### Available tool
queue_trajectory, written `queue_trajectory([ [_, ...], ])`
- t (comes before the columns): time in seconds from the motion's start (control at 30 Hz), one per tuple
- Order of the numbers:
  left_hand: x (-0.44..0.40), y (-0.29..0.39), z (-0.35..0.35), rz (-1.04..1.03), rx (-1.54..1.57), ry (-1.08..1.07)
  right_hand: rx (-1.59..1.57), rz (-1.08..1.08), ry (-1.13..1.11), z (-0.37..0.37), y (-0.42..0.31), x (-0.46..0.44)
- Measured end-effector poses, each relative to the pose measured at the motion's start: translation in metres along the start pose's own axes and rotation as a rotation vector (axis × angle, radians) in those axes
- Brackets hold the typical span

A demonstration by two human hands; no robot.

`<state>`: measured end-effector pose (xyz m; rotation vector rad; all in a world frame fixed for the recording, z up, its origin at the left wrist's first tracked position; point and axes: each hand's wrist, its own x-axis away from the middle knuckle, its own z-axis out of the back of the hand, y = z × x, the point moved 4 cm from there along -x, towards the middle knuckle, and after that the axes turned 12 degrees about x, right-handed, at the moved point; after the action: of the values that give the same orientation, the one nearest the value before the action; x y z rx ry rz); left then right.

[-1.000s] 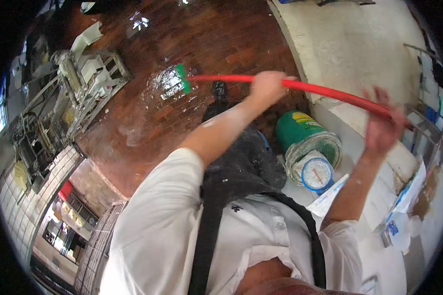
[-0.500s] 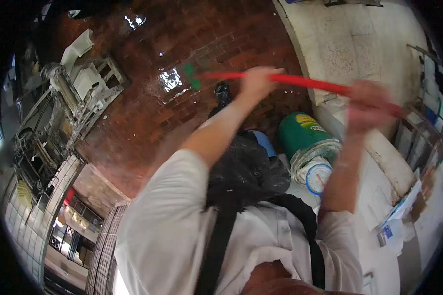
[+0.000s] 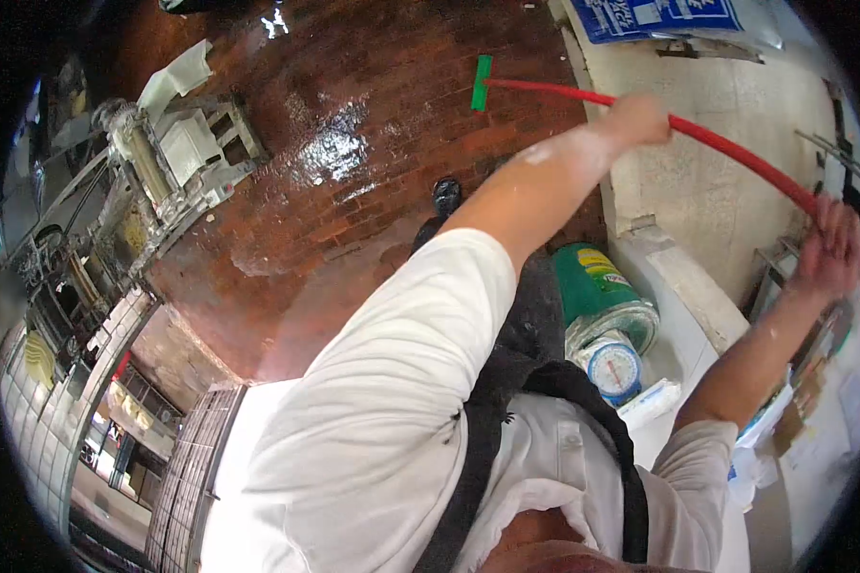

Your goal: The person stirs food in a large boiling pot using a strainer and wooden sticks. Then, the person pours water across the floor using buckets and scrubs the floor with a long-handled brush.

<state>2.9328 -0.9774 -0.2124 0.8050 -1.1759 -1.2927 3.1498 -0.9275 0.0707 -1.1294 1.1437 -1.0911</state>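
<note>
A long-handled tool with a green head (image 3: 482,83) and a red handle (image 3: 736,153) stretches across the upper part of the view. Its head rests on the wet reddish-brown floor. My left hand (image 3: 640,119) is closed around the middle of the handle. Farther right, my right hand (image 3: 834,248) grips the handle near its other end. The handle looks curved in this wide view.
A green drum (image 3: 591,286) stands right of my legs, beside a blue-rimmed dial scale (image 3: 613,371). Metal machinery (image 3: 148,172) is at the left. A pale surface (image 3: 693,162) with blue packages (image 3: 650,17) lies at the upper right. My foot (image 3: 446,196) shows on the floor.
Both my hands have moved right with the red handle. The green head has moved right and up across the floor. More of the blue packages shows at the upper right.
</note>
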Motion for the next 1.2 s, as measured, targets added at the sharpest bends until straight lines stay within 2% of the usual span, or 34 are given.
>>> queue_trajectory([
  [0.1, 0.045, -0.050, 0.041, -0.066, -0.140, 0.195, 0.053, -0.028, -0.014, -0.054, 0.052, 0.001],
  [0.13, 0.088, -0.073, 0.061, -0.015, -0.217, 0.315, 0.062, -0.040, -0.101, -0.088, 0.079, 0.022],
  [0.17, 0.135, -0.112, 0.074, 0.097, -0.250, 0.341, 0.105, -0.063, -0.225, -0.126, 0.112, 0.055],
  [0.2, 0.186, -0.158, 0.085, 0.018, -0.344, 0.334, 0.219, -0.095, -0.382, -0.165, 0.147, 0.095],
  [0.23, 0.241, -0.223, 0.089, 0.122, -0.367, 0.365, 0.301, -0.161, -0.569, -0.207, 0.182, 0.142],
  [0.27, 0.285, -0.258, 0.106, 0.331, -0.358, 0.269, 0.058, -0.520, -0.662, -0.241, 0.208, 0.175],
  [0.3, 0.319, -0.278, 0.125, 0.581, -0.301, 0.215, 0.131, -0.449, -0.723, -0.268, 0.222, 0.199],
  [0.33, 0.333, -0.273, 0.143, 0.604, -0.137, 0.286, -0.216, -0.688, -0.770, -0.284, 0.227, 0.204],
  [0.4, 0.268, -0.225, 0.158, 0.645, -0.202, 0.248, -0.057, -0.583, -0.669, -0.276, 0.190, 0.120],
  [0.43, 0.208, -0.167, 0.162, 0.599, -0.330, 0.203, -0.151, -0.450, -0.632, -0.257, 0.150, 0.070],
  [0.47, 0.149, -0.112, 0.160, 0.514, -0.288, 0.140, -0.249, -0.317, -0.600, -0.238, 0.109, 0.021],
  [0.5, 0.096, -0.094, 0.145, 0.135, -0.318, 0.293, -0.241, -0.173, -0.561, -0.206, 0.081, -0.028],
  [0.53, 0.040, -0.053, 0.144, 0.037, -0.331, 0.282, -0.232, -0.032, -0.515, -0.173, 0.052, -0.075],
  [0.57, -0.026, -0.041, 0.135, 0.050, -0.350, 0.166, -0.273, 0.018, -0.420, -0.124, 0.051, -0.118],
  [0.6, -0.067, -0.021, 0.144, 0.182, -0.178, 0.110, -0.305, -0.029, -0.368, -0.099, 0.050, -0.154],
  [0.67, -0.123, -0.058, 0.146, 0.032, -0.145, 0.186, -0.011, -0.015, -0.018, -0.151, 0.067, -0.166],
  [0.73, -0.108, -0.105, 0.167, 0.085, -0.328, 0.235, -0.061, -0.054, -0.122, -0.177, 0.114, -0.171],
  [0.77, -0.063, -0.109, 0.187, 0.046, -0.297, 0.434, -0.070, -0.075, -0.192, -0.195, 0.139, -0.159],
  [0.8, -0.029, -0.171, 0.190, 0.084, -0.313, 0.490, -0.082, -0.138, -0.309, -0.223, 0.167, -0.131],
  [0.83, 0.021, -0.190, 0.202, 0.106, -0.337, 0.548, -0.075, -0.234, -0.429, -0.253, 0.193, -0.095],
  [0.87, 0.067, -0.243, 0.206, 0.286, -0.388, 0.461, -0.062, -0.356, -0.544, -0.276, 0.216, -0.054],
  [0.9, 0.101, -0.247, 0.212, 0.535, -0.306, 0.332, -0.059, -0.440, -0.632, -0.291, 0.226, -0.016],
  [0.93, 0.136, -0.263, 0.214, 0.579, -0.177, 0.287, -0.058, -0.481, -0.649, -0.297, 0.223, 0.006],
  [1.0, 0.143, -0.227, 0.217, 0.523, -0.275, 0.207, -0.242, -0.436, -0.685, -0.286, 0.202, 0.002],
  [1.03, 0.115, -0.203, 0.219, 0.448, -0.329, 0.214, -0.361, -0.438, -0.684, -0.267, 0.173, -0.019],
  [1.07, 0.086, -0.159, 0.212, 0.388, -0.377, 0.221, -0.306, -0.394, -0.647, -0.242, 0.139, -0.045],
  [1.1, 0.064, -0.116, 0.203, 0.340, -0.419, 0.232, -0.426, -0.231, -0.625, -0.221, 0.135, -0.062],
  [1.13, 0.032, -0.088, 0.202, 0.268, -0.336, 0.265, -0.516, -0.174, -0.593, -0.210, 0.114, -0.087],
  [1.17, 0.000, -0.099, 0.199, 0.123, -0.371, 0.302, -0.455, -0.215, -0.556, -0.198, 0.119, -0.104],
  [1.2, -0.034, -0.112, 0.197, 0.110, -0.340, 0.251, -0.400, -0.193, -0.513, -0.195, 0.128, -0.116],
])
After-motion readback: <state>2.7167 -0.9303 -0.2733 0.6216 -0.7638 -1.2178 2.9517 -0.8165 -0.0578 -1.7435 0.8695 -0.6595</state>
